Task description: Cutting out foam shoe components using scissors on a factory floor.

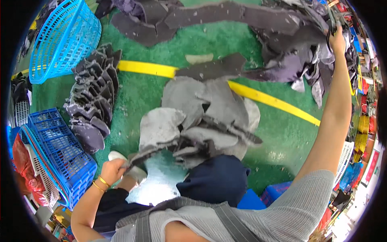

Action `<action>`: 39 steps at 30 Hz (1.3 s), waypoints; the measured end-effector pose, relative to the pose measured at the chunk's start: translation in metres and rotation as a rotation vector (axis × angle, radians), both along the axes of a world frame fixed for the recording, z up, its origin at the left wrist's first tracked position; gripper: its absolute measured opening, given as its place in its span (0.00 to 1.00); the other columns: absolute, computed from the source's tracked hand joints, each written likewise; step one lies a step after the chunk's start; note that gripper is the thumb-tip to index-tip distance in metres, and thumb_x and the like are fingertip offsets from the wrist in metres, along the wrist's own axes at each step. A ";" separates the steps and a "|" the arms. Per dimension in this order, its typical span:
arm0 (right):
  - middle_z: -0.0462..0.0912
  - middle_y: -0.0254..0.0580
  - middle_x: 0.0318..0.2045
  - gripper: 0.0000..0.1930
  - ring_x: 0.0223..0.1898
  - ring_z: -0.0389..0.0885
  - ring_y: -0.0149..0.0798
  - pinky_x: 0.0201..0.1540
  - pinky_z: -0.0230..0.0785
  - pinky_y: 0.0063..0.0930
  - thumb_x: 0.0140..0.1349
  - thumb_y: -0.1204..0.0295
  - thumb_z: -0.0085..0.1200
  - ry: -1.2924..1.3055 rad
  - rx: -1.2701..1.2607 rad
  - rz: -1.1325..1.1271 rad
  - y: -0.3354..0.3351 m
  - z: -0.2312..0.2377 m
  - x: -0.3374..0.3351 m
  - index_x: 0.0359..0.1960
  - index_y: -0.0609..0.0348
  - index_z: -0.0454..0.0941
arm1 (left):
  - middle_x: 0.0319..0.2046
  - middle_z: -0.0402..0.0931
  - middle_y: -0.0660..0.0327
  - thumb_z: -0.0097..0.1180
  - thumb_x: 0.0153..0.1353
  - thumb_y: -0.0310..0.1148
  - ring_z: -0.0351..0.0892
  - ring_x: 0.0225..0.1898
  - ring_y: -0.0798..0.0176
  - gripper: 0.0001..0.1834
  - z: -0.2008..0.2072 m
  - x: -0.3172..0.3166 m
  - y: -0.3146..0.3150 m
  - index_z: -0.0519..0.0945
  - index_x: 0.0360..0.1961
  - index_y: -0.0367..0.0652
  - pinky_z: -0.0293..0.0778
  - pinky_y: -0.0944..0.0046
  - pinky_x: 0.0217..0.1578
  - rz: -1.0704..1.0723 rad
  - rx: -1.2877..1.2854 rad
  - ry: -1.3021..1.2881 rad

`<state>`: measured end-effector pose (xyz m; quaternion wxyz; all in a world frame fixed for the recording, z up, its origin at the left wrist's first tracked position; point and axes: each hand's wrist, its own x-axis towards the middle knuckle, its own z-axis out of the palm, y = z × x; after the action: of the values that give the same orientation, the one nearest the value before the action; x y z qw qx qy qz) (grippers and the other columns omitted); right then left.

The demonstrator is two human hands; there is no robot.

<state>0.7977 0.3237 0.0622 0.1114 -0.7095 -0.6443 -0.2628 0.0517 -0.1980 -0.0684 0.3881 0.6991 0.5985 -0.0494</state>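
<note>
My left hand [113,170] is closed on the end of a grey fabric piece [151,150], whose dark edge runs from my fingers to the pile in front of my knees. That pile holds several light grey, fuzzy cut pieces [183,97] with a dark strip [213,67] across its far side. My right arm reaches far out to the right. There my right hand [338,41] is closed around what look like scissors [331,25], with dark handles and narrow blades pointing away from me. Crumpled dark fabric scraps [290,50] lie beside it.
To the left, a row of stacked dark cut pieces [94,94] stands on the green floor [139,94]. A light blue basket [66,44] tilts beyond it, and blue crates [60,151] sit nearer. Long dark strips [225,15] lie at the far side. A yellow line [278,104] crosses the floor.
</note>
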 end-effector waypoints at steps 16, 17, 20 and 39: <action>0.80 0.52 0.34 0.20 0.36 0.79 0.54 0.37 0.71 0.48 0.55 0.78 0.44 0.077 -0.716 0.801 -0.171 -0.305 -0.194 0.51 0.49 0.67 | 0.27 0.72 0.50 0.54 0.47 0.23 0.73 0.30 0.44 0.10 0.094 -0.086 -0.001 0.74 0.33 0.38 0.68 0.55 0.29 0.129 0.173 0.360; 0.80 0.52 0.34 0.18 0.37 0.79 0.54 0.37 0.71 0.48 0.58 0.76 0.42 -0.087 -0.689 0.617 -0.148 -0.290 -0.158 0.51 0.50 0.69 | 0.27 0.71 0.50 0.54 0.47 0.23 0.73 0.30 0.44 0.10 0.096 -0.091 -0.005 0.74 0.33 0.38 0.69 0.55 0.29 0.120 0.154 0.392; 0.80 0.55 0.35 0.16 0.39 0.79 0.58 0.38 0.71 0.50 0.61 0.72 0.40 -0.265 -0.561 0.116 -0.094 -0.197 -0.044 0.51 0.45 0.69 | 0.27 0.71 0.50 0.55 0.47 0.25 0.73 0.30 0.44 0.09 0.093 -0.102 -0.022 0.74 0.32 0.38 0.69 0.54 0.30 0.105 0.131 0.450; 0.75 0.49 0.42 0.17 0.44 0.74 0.52 0.40 0.70 0.43 0.51 0.76 0.49 0.312 -0.924 1.022 -0.281 -0.288 -0.350 0.45 0.47 0.69 | 0.26 0.69 0.52 0.57 0.47 0.27 0.72 0.30 0.44 0.08 0.095 -0.088 0.003 0.73 0.30 0.38 0.69 0.53 0.30 0.024 0.054 0.377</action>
<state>0.4475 0.0423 -0.2257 -0.0005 -0.3221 -0.9189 0.2277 -0.0362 -0.1954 0.0270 0.2510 0.6805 0.6698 -0.1589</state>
